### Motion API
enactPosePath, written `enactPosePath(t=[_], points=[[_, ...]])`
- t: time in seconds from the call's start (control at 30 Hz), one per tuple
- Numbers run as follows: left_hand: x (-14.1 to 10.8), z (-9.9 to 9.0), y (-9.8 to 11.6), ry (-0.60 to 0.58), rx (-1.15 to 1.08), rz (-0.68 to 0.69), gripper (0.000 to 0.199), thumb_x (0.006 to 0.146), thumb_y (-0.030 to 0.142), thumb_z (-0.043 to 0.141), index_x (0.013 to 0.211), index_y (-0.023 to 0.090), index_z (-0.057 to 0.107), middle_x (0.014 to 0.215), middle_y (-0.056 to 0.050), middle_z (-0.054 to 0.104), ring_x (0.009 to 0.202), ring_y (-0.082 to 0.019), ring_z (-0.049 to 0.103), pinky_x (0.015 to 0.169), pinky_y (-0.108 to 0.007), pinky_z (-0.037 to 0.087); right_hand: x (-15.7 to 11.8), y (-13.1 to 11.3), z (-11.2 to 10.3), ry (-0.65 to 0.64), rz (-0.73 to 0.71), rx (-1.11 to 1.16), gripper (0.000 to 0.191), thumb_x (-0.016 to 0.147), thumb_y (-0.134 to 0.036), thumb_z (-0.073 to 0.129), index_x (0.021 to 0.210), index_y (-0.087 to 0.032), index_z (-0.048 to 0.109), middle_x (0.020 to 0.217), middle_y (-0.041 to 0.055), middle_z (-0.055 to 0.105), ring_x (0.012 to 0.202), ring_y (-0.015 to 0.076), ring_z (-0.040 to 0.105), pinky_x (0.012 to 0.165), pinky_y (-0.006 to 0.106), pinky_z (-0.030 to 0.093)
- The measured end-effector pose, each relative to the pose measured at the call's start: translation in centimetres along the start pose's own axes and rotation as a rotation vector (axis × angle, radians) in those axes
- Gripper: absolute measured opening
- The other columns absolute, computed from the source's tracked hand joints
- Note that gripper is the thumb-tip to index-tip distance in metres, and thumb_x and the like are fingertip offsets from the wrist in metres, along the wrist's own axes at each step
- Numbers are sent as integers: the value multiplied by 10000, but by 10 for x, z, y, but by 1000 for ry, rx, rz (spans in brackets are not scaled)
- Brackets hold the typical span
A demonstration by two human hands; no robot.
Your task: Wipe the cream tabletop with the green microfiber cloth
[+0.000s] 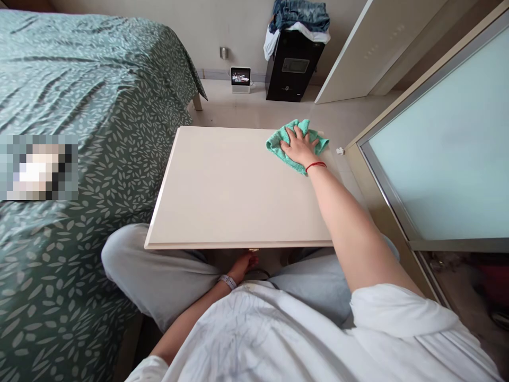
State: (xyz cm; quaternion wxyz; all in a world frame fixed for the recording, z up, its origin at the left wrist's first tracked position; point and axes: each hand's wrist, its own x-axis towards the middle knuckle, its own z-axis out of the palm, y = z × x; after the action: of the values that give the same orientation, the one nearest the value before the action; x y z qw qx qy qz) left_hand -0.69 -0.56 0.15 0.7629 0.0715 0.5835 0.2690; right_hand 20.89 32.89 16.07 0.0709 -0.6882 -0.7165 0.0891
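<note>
Fingers of the left hand (244, 264) show below the cream table's near edge, partly hidden, so their grip cannot be told; ahead and right of them, the right hand (300, 147) splays its fingers over the green cloth (292, 161) beneath, where flat, even pressure should suit wiping the table (222, 185).

Note smooth, rectangular cream tabletop (230, 185); carries crumpled green cloth (287, 157) near far right corner. Note pale floor (233, 112) below; bears black cabinet (292, 77) and small lit display (240, 79) near wall, plus white scrap (340, 151) right of tabletop
</note>
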Motion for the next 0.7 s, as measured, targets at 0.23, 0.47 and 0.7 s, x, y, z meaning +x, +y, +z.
enactPosePath(t=[0.23, 0.47, 0.7], points=[[-3, 0, 1, -13, 13, 18, 192, 648, 226, 451, 786, 119, 530, 716, -79, 587, 598, -111, 550, 563, -199, 392, -128, 17, 6, 8, -160, -132, 815, 1174, -564, 352, 1925, -249, 389, 1986, 206, 318, 1694, 632, 402, 1252, 964, 361], [-9, 4, 3, -9, 31, -18, 206, 643, 216, 457, 804, 109, 527, 724, -83, 580, 596, -115, 548, 573, -212, 399, -288, 47, 9, 1, -375, -233, 790, 1205, -508, 402, 1960, -297, 304, 1985, 170, 342, 1638, 578, 509, 1273, 875, 422], [-6, 4, 1, 3, 39, -30, 184, 648, 212, 448, 777, 112, 532, 713, -81, 580, 588, -114, 545, 552, -208, 392, -254, 66, 0, -86, -341, -184, 768, 1185, -577, 442, 1907, -319, 441, 1984, 159, 346, 1641, 577, 509, 1299, 878, 390]])
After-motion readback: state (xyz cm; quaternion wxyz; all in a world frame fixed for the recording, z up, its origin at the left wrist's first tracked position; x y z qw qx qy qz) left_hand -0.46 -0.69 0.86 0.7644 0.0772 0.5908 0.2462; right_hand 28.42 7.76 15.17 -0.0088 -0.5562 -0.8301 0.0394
